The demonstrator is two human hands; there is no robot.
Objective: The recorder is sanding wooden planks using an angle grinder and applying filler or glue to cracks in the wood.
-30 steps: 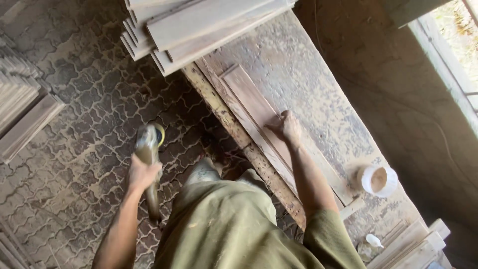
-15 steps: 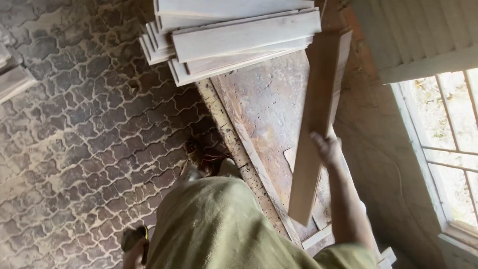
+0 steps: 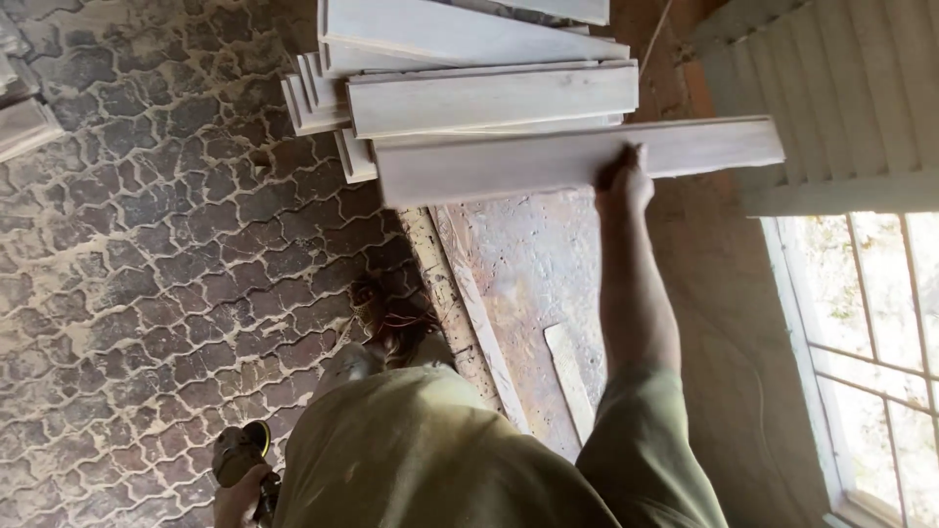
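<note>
- Two hands show, well apart; the left hand hangs low at the bottom edge beside the olive shirt, its fingers curled round the grip of a dusty sander with a yellow-edged head, held over the floor.
- The floor is interlocking pavers with pale sawdust in the joints; a shoe stands on it just beside the bench edge.
- The bench runs up the middle, brown and dusty; a thin strip lies loose on it near the right arm, and a long batten runs along its left side.
- The right hand reaches to the far end of the bench; it grips the near edge of a pale board, fingers wrapped under it, thumb on top.
- The board lies crosswise, level, its left part against the stack of like boards, its right end jutting past the bench toward the wall.
- At far right a window lets in bright light; slatted shutters stand above it.
</note>
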